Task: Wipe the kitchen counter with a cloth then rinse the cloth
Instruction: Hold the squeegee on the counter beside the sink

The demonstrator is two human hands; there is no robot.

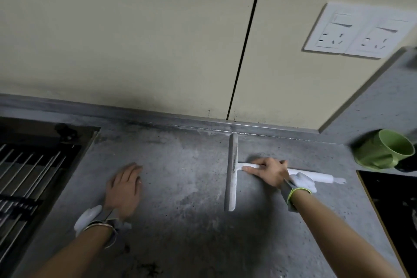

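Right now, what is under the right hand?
The right hand grips the white handle of a squeegee lying on the grey counter. The handle section beneath the fingers is hidden.

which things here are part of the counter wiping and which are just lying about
In use:
counter
squeegee, gripped at its handle by the right hand
left hand, resting flat on the counter
No cloth is in view.

Lying about:
green mug, on its side
wall sockets
rack on the left

On the grey counter (pixel 185 187), the right hand (pixel 268 172) grips a white squeegee (pixel 232 171) by its handle, blade across the surface. The left hand (pixel 124 189) rests flat, left of it. A green mug (pixel 383 152) lies far right.
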